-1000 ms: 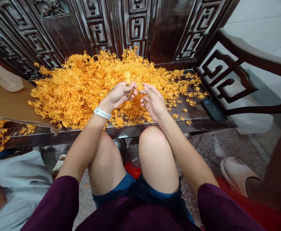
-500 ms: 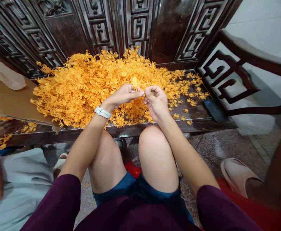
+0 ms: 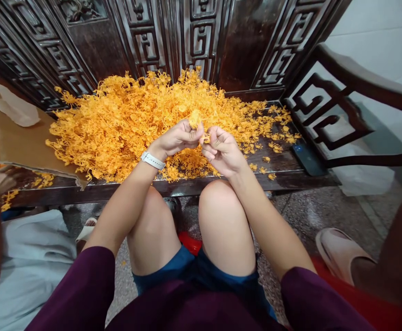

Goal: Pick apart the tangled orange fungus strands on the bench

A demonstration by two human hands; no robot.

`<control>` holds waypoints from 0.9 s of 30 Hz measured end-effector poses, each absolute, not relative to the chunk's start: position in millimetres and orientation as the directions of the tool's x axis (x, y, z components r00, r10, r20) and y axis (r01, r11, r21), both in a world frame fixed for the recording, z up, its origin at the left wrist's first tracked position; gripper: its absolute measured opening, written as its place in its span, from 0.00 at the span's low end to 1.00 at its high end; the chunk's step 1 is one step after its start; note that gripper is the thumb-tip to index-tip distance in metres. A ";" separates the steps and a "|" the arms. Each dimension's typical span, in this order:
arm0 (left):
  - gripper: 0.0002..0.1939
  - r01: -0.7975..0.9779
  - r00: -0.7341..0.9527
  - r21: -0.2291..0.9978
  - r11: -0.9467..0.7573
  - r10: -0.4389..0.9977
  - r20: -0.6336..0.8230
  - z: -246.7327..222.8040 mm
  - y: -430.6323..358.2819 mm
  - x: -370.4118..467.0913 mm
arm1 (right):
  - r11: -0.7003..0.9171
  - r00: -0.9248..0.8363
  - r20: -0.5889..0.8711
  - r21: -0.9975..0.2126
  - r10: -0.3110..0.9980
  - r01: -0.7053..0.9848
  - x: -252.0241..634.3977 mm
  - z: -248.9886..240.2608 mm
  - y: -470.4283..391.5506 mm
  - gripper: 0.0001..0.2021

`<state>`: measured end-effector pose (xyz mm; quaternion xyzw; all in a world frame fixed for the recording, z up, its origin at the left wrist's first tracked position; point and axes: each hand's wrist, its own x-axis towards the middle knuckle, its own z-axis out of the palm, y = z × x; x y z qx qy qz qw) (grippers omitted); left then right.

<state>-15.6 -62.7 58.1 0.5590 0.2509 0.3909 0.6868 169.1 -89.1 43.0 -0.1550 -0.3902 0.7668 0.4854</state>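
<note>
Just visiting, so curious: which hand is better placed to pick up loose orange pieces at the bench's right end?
Likely the right hand: though it seems to touch an orange bit, it's nearer the loose pieces. The left hand, farther away, holds an orange cluster.

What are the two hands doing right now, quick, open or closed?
Left hand: closed, holding a rounded, frilly, bright orange piece.
Right hand: curled at a thin orange strand; grip cannot be told.

The purple-sleeved left arm (image 3: 127,207) and purple-sleeved right arm (image 3: 273,220) reach forward, converging. The bare left hand (image 3: 180,138) and bare right hand (image 3: 227,151) stand close together, each pinching thumb to forefinger.
</note>
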 end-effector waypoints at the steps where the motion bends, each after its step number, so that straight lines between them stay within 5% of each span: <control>1: 0.29 -0.261 0.572 0.963 0.066 0.814 0.099 57.8 -62.8 -16.0 | -0.225 -0.485 0.144 -0.749 0.863 -0.623 169.1 42.9 -89.0 0.25; 8: 0.25 -0.250 0.623 0.967 0.040 0.771 0.129 59.1 -65.0 -16.6 | -0.227 -0.525 0.181 -0.752 0.832 -0.619 172.8 42.9 -89.4 0.22; 13: 0.26 -0.470 0.559 0.880 0.074 0.797 0.231 60.7 -67.7 -15.7 | -0.266 -0.510 0.215 -0.653 0.833 -0.709 178.9 53.2 -94.3 0.26; 16: 0.20 -0.498 0.520 0.864 0.072 0.823 0.231 63.6 -68.0 -17.2 | -0.211 -0.519 0.309 -0.662 0.797 -0.719 179.9 52.5 -98.6 0.21; 19: 0.16 -0.427 0.511 0.900 0.087 0.844 0.161 65.5 -65.5 -19.8 | -0.150 -0.646 0.406 -0.763 0.647 -0.629 181.4 43.9 -102.4 0.14; 24: 0.22 -0.272 0.503 0.953 0.130 0.864 0.026 63.3 -59.0 -25.3 | -0.226 -0.946 0.149 -0.949 0.287 -0.218 191.4 32.6 -99.5 0.17; 26: 0.24 -0.245 0.504 0.961 0.127 0.864 0.014 63.1 -58.1 -26.8 | -0.391 -0.922 0.343 -0.835 0.180 -0.387 196.5 31.9 -92.1 0.13; 27: 0.25 -0.234 0.504 0.964 0.122 0.864 0.013 63.3 -58.1 -27.1 | -0.537 -0.840 0.509 -0.663 0.187 -0.521 198.7 32.5 -87.8 0.13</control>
